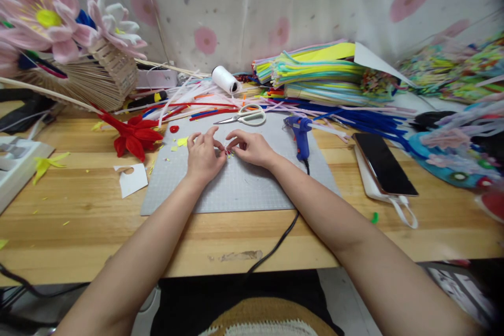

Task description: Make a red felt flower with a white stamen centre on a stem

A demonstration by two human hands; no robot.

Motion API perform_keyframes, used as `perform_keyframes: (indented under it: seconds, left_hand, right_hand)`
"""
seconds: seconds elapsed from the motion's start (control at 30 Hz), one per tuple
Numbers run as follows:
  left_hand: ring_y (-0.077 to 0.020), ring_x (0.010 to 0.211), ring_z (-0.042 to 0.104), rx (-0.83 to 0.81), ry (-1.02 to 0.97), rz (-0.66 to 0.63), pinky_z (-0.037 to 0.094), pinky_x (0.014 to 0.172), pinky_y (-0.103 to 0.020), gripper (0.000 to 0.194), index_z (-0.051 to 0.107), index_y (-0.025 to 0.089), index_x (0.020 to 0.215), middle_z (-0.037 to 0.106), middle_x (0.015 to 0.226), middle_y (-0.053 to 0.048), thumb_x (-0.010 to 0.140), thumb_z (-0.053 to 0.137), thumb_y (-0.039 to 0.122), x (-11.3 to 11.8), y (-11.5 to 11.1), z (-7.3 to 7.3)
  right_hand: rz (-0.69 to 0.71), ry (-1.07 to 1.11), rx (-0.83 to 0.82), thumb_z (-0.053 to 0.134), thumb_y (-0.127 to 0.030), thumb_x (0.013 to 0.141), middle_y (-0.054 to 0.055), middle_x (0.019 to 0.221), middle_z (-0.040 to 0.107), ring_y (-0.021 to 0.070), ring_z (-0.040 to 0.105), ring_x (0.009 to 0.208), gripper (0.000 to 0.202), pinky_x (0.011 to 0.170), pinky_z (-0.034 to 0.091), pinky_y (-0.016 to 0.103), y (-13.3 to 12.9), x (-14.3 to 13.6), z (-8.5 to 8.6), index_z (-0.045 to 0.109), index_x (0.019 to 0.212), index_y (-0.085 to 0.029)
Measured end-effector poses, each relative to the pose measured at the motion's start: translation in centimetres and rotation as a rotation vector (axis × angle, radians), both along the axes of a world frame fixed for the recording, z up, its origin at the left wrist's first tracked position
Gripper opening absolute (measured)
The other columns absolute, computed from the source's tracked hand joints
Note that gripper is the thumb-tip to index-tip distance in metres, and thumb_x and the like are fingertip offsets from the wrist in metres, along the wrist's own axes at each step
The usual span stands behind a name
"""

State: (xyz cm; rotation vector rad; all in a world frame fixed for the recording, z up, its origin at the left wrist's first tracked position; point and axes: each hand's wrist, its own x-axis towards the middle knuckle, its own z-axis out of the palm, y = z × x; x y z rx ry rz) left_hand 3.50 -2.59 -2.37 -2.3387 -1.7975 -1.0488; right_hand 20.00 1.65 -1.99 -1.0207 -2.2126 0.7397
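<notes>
My left hand and my right hand meet over the grey cutting mat. Between their fingertips is a small bunch of thin flower stamens, reddish and white with yellowish tips. Thumb and forefinger of my left hand pinch it from the left, its other fingers raised. My right hand's thumb and forefinger close on it from the right; the exact grip is too small to make out. Scissors with pale handles lie behind my hands. Yellow scraps and a small red piece lie left of them.
A blue glue gun rests on the mat's right side, its cord running to the front. Farther right is a phone on a white power bank. A red flower lies left. White thread and pipe-cleaner bundles line the back.
</notes>
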Motion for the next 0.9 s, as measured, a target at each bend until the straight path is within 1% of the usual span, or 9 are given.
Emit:
perform_keyframes:
  seconds: [0.13,0.37,0.43,0.53,0.67,0.8,0.9]
  left_hand:
    - [-0.0260,0.097,0.060,0.023,-0.007,-0.016,0.027,0.101,-0.046,0.057,0.040,0.019,0.124,0.072,0.081,-0.002,0.070,0.058,0.018,-0.1,-0.3,0.3]
    - [-0.0274,0.100,0.058,0.032,-0.045,0.018,0.028,0.100,-0.048,0.064,0.041,0.021,0.121,0.071,0.085,-0.002,0.060,0.050,0.006,-0.5,-0.6,0.4]
    - [-0.0273,0.102,0.058,0.034,-0.050,0.014,0.027,0.100,-0.048,0.065,0.040,0.021,0.123,0.072,0.088,-0.003,0.060,0.050,0.006,-0.6,-0.6,0.4]
    - [-0.0271,0.103,0.058,-0.001,-0.023,-0.029,0.025,0.103,-0.048,0.068,0.040,0.022,0.125,0.073,0.090,-0.002,0.059,0.049,0.006,-0.5,-0.7,0.4]
    - [-0.0267,0.102,0.059,-0.024,0.036,-0.071,0.024,0.105,-0.047,0.064,0.044,0.021,0.123,0.074,0.087,-0.001,0.061,0.048,0.007,-0.4,-0.7,0.3]
    - [-0.0260,0.101,0.059,-0.008,0.045,-0.107,0.025,0.105,-0.046,0.061,0.046,0.021,0.122,0.074,0.086,-0.001,0.063,0.048,0.006,-0.5,-0.7,0.2]
    - [-0.0264,0.101,0.058,-0.020,0.050,-0.106,0.024,0.105,-0.047,0.062,0.046,0.021,0.123,0.074,0.088,-0.001,0.063,0.048,0.006,-0.6,-0.6,0.1]
  right_hand:
    - [-0.002,0.026,0.007,0.054,-0.012,0.074,-0.002,0.086,0.073,0.0090,0.054,0.061,0.032,0.068,0.040,0.023,0.0,0.0,-0.1,0.057,0.105,-0.021]
    - [-0.022,0.048,0.025,0.052,-0.011,0.072,-0.002,0.085,0.072,0.0089,0.053,0.060,0.034,0.067,0.041,0.023,0.1,0.0,-0.2,0.057,0.104,-0.021]
    - [-0.045,0.065,0.032,0.051,-0.009,0.071,-0.002,0.085,0.072,0.0088,0.053,0.059,0.036,0.066,0.041,0.023,0.2,0.1,-0.1,0.056,0.104,-0.021]
    - [-0.108,0.100,0.031,0.049,-0.010,0.071,-0.001,0.085,0.071,0.0089,0.054,0.059,0.036,0.065,0.042,0.023,0.5,0.2,-0.3,0.055,0.106,-0.020]
    - [-0.182,0.143,0.012,0.048,-0.012,0.072,-0.001,0.085,0.070,0.0093,0.053,0.057,0.036,0.063,0.042,0.024,1.0,0.4,-0.6,0.053,0.107,-0.020]
    - [-0.222,0.179,-0.013,0.048,-0.011,0.071,0.000,0.084,0.070,0.0095,0.052,0.057,0.036,0.064,0.043,0.024,1.2,0.5,-0.6,0.053,0.106,-0.020]
    - [-0.244,0.186,-0.035,0.047,-0.011,0.072,0.000,0.084,0.070,0.0097,0.053,0.058,0.036,0.065,0.044,0.025,1.2,0.5,-0.5,0.053,0.106,-0.020]
